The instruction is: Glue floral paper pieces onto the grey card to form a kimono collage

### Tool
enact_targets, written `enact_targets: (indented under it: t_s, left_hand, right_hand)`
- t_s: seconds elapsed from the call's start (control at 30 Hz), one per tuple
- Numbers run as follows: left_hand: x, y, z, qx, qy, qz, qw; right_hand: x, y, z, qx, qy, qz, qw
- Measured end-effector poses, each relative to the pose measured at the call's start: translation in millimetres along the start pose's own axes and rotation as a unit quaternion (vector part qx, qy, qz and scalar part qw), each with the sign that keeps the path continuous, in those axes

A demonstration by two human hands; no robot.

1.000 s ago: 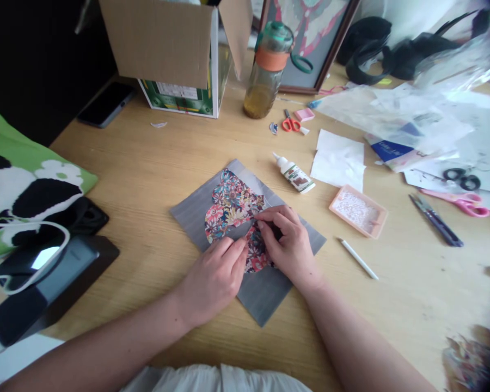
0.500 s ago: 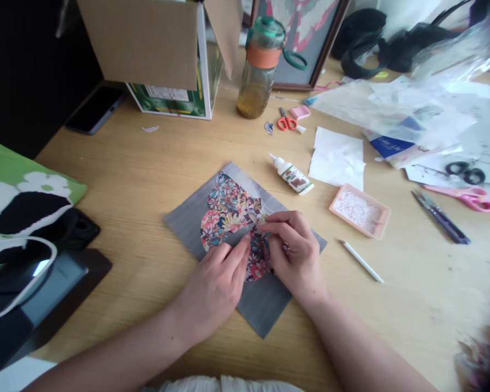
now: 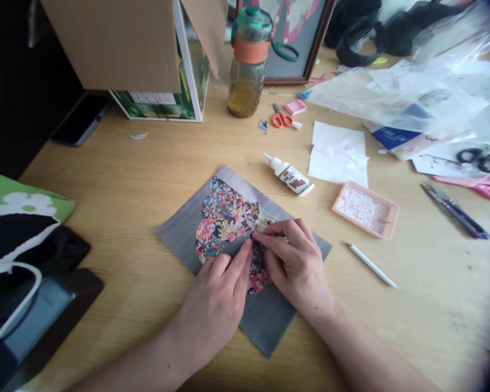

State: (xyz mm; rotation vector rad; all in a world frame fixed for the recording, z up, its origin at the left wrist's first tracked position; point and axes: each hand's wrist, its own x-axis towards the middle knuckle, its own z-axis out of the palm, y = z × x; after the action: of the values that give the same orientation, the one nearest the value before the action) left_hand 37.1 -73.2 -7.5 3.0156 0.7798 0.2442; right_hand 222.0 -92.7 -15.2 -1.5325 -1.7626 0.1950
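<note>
A grey card sheet (image 3: 179, 234) lies on the wooden table in front of me, turned like a diamond. A floral-patterned paper cutout (image 3: 224, 215) lies on it. My left hand (image 3: 220, 299) rests on the sheet with its fingertips pressed on the cutout's lower edge. My right hand (image 3: 294, 264) is beside it, thumb and forefinger pinched on the cutout's narrow middle part. The two hands' fingertips almost touch. The lower part of the cutout is partly hidden under both hands.
A small glue bottle (image 3: 289, 175) lies just beyond the sheet, with a pink bead tray (image 3: 365, 209), a white pen (image 3: 371, 265), white paper (image 3: 338, 153) and dark snips (image 3: 455, 211) to the right. A cardboard box (image 3: 122, 49), drink bottle (image 3: 247, 62) and orange scissors (image 3: 282, 118) stand behind. Dark devices (image 3: 36, 305) lie at left.
My view has tipped downward, so everything sits a little lower and closer. Both hands stay on the floral cutout, fingertips drawn slightly nearer each other.
</note>
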Motion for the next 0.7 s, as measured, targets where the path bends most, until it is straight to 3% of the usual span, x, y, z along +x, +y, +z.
enact_targets:
  t_s: [0.27, 0.7]
  left_hand:
    - [1.1, 1.2, -3.5, 0.018, -0.045, -0.008, 0.999]
    - [2.8, 1.0, -3.5, 0.015, -0.045, -0.002, 0.999]
  right_hand:
    - [-0.1, 0.3, -0.2, -0.008, -0.024, 0.006, 1.0]
    - [-0.7, -0.6, -0.4, -0.01, -0.008, 0.003, 1.0]
